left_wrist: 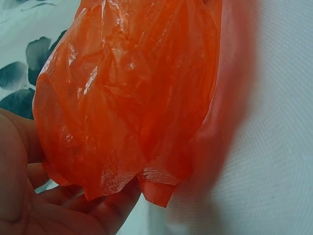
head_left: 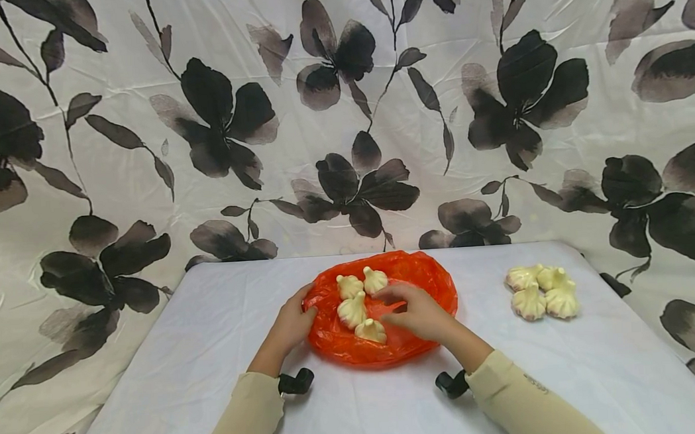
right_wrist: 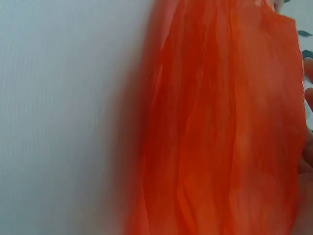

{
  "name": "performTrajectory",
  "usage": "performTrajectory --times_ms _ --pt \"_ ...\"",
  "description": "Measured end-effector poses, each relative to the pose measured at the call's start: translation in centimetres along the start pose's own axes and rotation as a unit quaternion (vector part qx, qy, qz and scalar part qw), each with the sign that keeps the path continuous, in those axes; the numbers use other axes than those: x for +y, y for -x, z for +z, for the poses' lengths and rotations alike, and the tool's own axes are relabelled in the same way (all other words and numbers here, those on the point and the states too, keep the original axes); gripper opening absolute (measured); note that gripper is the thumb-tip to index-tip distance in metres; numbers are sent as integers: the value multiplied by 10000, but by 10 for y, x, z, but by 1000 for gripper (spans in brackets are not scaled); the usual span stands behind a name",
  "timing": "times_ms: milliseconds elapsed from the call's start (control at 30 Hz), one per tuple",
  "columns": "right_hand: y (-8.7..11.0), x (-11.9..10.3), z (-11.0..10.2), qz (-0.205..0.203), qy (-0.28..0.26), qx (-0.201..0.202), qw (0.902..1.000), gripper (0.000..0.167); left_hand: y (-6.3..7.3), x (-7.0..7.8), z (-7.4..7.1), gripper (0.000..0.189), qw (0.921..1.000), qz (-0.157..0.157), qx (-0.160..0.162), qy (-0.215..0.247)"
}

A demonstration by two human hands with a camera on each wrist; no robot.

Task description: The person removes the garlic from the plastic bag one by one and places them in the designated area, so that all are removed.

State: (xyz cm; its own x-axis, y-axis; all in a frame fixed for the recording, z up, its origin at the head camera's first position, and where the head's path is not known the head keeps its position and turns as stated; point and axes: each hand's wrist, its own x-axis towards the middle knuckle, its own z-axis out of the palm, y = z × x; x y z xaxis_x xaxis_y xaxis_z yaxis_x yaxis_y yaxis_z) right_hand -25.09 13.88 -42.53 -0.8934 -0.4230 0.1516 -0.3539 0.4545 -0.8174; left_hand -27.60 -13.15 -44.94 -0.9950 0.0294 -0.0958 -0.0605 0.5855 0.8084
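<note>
An orange-red plastic bag (head_left: 436, 291) lies spread wide at the middle of the table, with several garlic bulbs (head_left: 352, 311) inside it, toward its left half. My left hand (head_left: 291, 323) grips the bag's left edge, thumb on the inner side and fingers outside. In the left wrist view the crinkled bag (left_wrist: 132, 93) hangs over the fingers (left_wrist: 117, 208). My right hand (head_left: 419, 313) is over the bag's right half, its fingers loosely bent beside the bulbs, with nothing seen between them. The bag's side (right_wrist: 220, 122) hides most of that hand in the right wrist view.
Toward the right side of the white-covered table (head_left: 214, 384), several more garlic bulbs (head_left: 543, 291) sit in a tight cluster. A floral cloth (head_left: 341, 111) hangs behind the table. Each wrist wears a small black camera (head_left: 298, 381).
</note>
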Motion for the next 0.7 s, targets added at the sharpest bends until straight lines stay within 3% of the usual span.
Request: performTrajectory --times_ms 200,700 --pt "-3 -2 9 -13 -100 -238 9997 42 1 0 0 58 10000 -16 11 -4" --pt "-2 -7 21 53 360 -441 9984 20 2 1 0 58 10000 17 25 0"
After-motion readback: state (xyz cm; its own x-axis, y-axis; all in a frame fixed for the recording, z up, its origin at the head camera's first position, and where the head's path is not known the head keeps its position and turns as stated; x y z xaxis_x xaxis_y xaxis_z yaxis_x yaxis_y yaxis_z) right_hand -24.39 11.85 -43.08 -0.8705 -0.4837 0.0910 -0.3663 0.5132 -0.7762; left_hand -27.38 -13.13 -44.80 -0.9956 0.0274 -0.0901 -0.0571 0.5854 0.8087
